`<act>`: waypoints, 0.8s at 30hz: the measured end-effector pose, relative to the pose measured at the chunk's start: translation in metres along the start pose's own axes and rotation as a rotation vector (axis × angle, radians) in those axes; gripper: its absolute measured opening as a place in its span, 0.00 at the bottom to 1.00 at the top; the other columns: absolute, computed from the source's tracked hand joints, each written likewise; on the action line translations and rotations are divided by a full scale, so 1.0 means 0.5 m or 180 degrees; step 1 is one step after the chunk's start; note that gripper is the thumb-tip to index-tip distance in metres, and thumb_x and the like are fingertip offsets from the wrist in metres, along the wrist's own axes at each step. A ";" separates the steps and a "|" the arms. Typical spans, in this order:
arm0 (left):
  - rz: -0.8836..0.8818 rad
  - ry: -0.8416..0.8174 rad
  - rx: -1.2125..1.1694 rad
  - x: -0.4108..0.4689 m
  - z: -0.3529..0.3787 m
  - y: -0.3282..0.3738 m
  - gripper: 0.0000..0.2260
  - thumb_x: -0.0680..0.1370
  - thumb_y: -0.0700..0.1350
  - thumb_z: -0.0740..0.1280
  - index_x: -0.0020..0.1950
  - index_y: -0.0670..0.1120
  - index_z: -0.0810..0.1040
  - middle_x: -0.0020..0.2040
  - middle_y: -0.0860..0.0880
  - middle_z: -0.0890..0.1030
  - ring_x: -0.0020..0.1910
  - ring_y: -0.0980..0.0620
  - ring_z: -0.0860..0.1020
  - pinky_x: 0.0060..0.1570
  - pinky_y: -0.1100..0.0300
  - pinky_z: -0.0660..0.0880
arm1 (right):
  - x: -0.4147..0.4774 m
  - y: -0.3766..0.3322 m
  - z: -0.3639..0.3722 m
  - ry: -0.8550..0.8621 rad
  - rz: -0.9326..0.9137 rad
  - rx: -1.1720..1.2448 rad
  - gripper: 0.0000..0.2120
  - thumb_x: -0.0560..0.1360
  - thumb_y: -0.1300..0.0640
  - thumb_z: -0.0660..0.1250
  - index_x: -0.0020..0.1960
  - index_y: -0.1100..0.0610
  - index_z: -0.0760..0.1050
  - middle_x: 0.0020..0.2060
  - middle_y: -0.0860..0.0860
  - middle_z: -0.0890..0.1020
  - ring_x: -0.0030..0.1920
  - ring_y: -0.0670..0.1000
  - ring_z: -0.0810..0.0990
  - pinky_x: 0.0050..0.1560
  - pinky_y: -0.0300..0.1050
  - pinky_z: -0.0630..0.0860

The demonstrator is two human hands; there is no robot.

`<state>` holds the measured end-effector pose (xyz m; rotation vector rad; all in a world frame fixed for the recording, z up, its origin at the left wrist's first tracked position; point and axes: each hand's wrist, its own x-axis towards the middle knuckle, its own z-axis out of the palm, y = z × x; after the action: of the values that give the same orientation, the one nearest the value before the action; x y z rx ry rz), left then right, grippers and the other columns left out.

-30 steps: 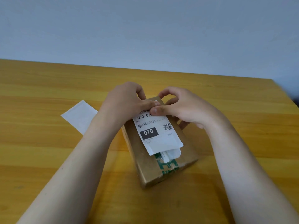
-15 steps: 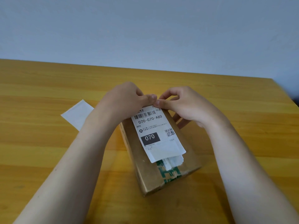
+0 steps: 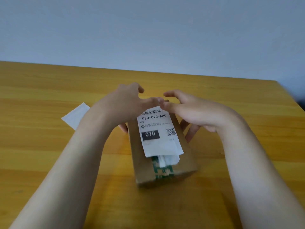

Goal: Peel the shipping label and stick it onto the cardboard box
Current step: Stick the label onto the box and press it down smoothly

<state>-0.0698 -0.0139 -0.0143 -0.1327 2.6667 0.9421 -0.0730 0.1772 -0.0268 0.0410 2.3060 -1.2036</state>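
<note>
A brown cardboard box [image 3: 137,156] lies lengthwise on the wooden table, with green-printed tape and older white paper at its near end. The white shipping label [image 3: 158,134], printed 070-070-A80 with a barcode, a black 070 block and a QR code, lies flat along the box top. My left hand [image 3: 125,103] and my right hand [image 3: 191,111] sit at the label's far end, thumbs touching its top edge, fingers spread. The lower fingers of each hand reach down beside the box's sides.
The peeled white backing sheet [image 3: 76,115] lies on the table to the left, partly behind my left forearm. The table's far edge meets a pale wall; its right corner is at the upper right.
My thumbs slid up the label from its middle to its far edge, uncovering the barcode and number. My fingers have spread apart. The box has turned a little, now more in line with me.
</note>
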 end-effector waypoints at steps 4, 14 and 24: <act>0.0443 0.0633 -0.0159 0.026 0.011 -0.009 0.32 0.75 0.66 0.70 0.75 0.55 0.69 0.73 0.50 0.69 0.52 0.53 0.76 0.44 0.56 0.72 | 0.023 0.008 -0.010 0.0443 -0.0307 0.0323 0.29 0.83 0.42 0.66 0.81 0.42 0.62 0.64 0.48 0.80 0.40 0.53 0.88 0.36 0.52 0.85; 0.0889 0.0259 -0.0579 0.057 0.036 -0.029 0.41 0.71 0.55 0.79 0.80 0.57 0.63 0.73 0.53 0.67 0.63 0.54 0.74 0.58 0.56 0.74 | 0.045 0.033 -0.022 0.0502 -0.0499 0.0151 0.43 0.74 0.48 0.79 0.83 0.44 0.61 0.65 0.39 0.72 0.58 0.50 0.84 0.49 0.57 0.87; 0.0676 0.0307 -0.0281 0.070 0.046 -0.034 0.44 0.74 0.59 0.75 0.84 0.54 0.54 0.78 0.54 0.59 0.60 0.55 0.69 0.55 0.58 0.69 | 0.061 0.046 -0.014 0.0465 -0.0655 0.0147 0.60 0.56 0.36 0.84 0.82 0.40 0.60 0.74 0.38 0.70 0.67 0.49 0.78 0.56 0.54 0.83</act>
<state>-0.0938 -0.0121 -0.0525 0.0902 2.7690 1.1460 -0.0961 0.1901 -0.0551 -0.0973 2.4563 -1.3975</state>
